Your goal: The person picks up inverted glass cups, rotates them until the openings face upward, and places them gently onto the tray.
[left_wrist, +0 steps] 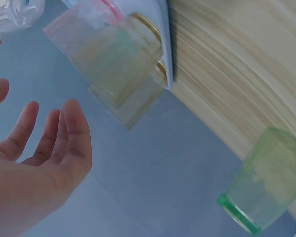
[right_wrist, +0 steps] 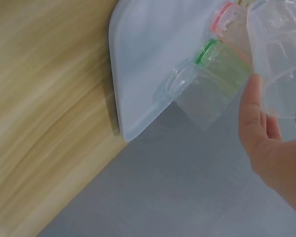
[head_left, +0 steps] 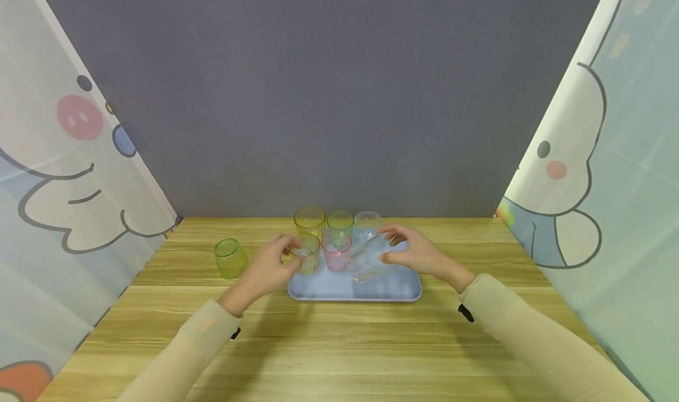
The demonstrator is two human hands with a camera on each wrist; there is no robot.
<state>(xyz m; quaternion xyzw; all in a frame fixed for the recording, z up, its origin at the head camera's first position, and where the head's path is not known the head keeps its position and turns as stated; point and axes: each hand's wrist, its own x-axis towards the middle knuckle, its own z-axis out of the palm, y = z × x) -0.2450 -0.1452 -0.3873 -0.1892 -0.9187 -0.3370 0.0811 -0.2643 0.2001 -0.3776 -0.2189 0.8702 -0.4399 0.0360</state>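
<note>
A clear plastic cup (head_left: pixel 366 263) is tilted over the right part of a pale blue tray (head_left: pixel 355 294). My right hand (head_left: pixel 414 251) holds it by one end, with fingers and thumb curved round it; the right wrist view shows this clear cup (right_wrist: pixel 278 54) beside the fingertips. My left hand (head_left: pixel 270 266) is just left of a pale yellow cup (head_left: pixel 309 262) on the tray. Its fingers are loosely bent, and the left wrist view shows nothing between them. A pink-rimmed cup (head_left: pixel 336 257) stands right of the yellow one.
Along the tray's back stand an amber cup (head_left: pixel 310 218), a green-rimmed cup (head_left: pixel 340 220) and another clear cup (head_left: pixel 368 220). A green cup (head_left: pixel 231 263) stands on the wooden table (head_left: pixel 339 349), left of the tray. A grey panel (head_left: pixel 339 95) rises behind the table.
</note>
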